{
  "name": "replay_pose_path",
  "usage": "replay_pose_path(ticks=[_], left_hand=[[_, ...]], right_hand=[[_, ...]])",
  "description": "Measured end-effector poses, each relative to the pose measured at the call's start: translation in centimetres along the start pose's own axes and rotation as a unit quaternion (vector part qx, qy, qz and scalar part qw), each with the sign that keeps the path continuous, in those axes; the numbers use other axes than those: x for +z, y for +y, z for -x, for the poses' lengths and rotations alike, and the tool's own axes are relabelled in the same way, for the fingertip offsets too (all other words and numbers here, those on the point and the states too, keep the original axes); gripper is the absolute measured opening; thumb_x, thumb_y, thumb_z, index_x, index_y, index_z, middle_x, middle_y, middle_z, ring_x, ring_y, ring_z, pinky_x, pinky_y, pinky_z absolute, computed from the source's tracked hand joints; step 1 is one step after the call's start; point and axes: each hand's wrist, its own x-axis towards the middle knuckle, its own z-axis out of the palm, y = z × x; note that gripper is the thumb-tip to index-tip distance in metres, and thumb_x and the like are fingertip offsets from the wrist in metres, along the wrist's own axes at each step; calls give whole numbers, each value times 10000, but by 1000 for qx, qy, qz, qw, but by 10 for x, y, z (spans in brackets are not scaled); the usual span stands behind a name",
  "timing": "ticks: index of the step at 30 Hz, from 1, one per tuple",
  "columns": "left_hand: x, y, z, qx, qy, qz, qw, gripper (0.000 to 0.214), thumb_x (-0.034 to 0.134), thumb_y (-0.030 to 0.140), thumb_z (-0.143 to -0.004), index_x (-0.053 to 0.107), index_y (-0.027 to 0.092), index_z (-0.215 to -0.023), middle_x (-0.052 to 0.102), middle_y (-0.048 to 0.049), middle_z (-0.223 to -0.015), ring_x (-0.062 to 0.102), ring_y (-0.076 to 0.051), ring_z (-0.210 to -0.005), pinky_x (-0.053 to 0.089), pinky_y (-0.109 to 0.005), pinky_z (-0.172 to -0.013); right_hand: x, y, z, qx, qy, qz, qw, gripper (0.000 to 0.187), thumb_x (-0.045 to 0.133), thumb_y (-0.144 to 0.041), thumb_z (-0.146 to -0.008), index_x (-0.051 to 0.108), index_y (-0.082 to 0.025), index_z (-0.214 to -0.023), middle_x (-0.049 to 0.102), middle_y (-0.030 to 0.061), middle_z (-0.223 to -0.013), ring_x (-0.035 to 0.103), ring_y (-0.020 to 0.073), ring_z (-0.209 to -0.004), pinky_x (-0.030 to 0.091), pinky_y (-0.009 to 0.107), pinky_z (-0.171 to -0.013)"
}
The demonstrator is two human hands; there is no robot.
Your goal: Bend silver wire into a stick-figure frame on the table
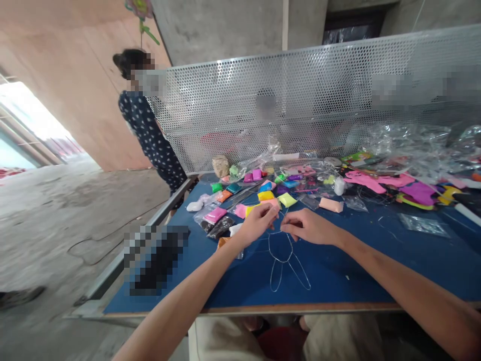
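Observation:
A thin silvery wire frame hangs or lies over the blue table, shaped as a round loop with two long narrow loops toward me. My left hand pinches the wire near the round loop's far end. Close beside it, my right hand also has its fingertips closed on the wire. The exact spot where the fingers grip is partly hidden. Just beyond my hands lie a yellow-green packet and a yellow packet of what looks like soft clay.
Several coloured packets, such as a pink one, cover the table's left and middle. Pink material and clear plastic bags pile up at right. A perforated metal screen borders the back. A person stands beyond the left corner.

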Motion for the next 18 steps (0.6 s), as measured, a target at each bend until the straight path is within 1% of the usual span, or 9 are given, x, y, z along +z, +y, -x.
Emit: replay_pose_path(ticks=[3,6,7,9,11,13,15,16,18], left_hand=[[-3,-1,0,38,1,-89,995,477,412,575,-941,644,169,-846,594,-10,-708,536,-137,-643,402,-245,-615],[-12,-1,0,61,31,-187,980,438,456,555,-934,678,188,-1021,675,-36,-827,553,-152,-677,372,-246,-625],[-16,-1,0,66,42,-220,972,427,475,552,-927,682,197,-1044,688,-42,-850,557,-156,-678,360,-247,-621],[-26,-2,-2,81,58,-284,954,402,496,546,-919,704,211,-997,704,-50,-866,571,-167,-696,343,-251,-627],[-37,-5,-5,89,76,-330,937,390,487,531,-926,719,217,-921,715,-52,-872,583,-174,-714,338,-253,-635],[-49,-10,-10,69,96,-361,925,386,479,516,-929,721,216,-923,719,-57,-874,592,-179,-718,338,-253,-617],[-61,-16,-14,31,121,-395,910,373,467,500,-931,720,226,-942,719,-46,-844,601,-182,-711,331,-253,-592],[-66,-19,-16,19,125,-405,906,365,457,487,-936,718,233,-957,719,-38,-826,608,-183,-711,335,-254,-590],[-73,-25,-18,13,131,-415,900,337,461,463,-936,716,245,-967,722,-23,-826,625,-184,-736,353,-255,-599]], right_hand=[[-5,2,0,3,10,2,1000,298,521,-411,-946,665,-188,-811,683,-7,-614,576,125,-514,409,246,-536],[-13,8,0,10,39,11,999,343,514,-443,-944,650,-187,-761,684,-2,-614,568,128,-512,400,255,-535],[-16,12,0,15,49,16,999,352,511,-456,-942,652,-187,-763,685,0,-614,564,129,-509,397,258,-532],[-20,19,0,28,52,25,998,372,505,-484,-937,665,-187,-781,693,8,-628,568,135,-511,396,263,-528],[-23,26,-1,52,33,41,997,390,510,-520,-922,686,-193,-802,700,15,-639,581,143,-516,396,266,-518],[-25,32,-2,82,4,74,994,418,506,-560,-910,699,-206,-800,709,20,-653,595,150,-522,388,266,-506],[-27,36,-2,105,-2,136,985,453,492,-600,-903,696,-217,-773,714,23,-669,602,156,-532,372,270,-503],[-29,37,-3,112,9,175,978,470,487,-621,-897,690,-221,-755,715,26,-678,606,161,-543,361,273,-506],[-34,38,-3,119,54,254,958,495,483,-651,-886,681,-225,-731,713,35,-692,617,178,-584,339,280,-517]])
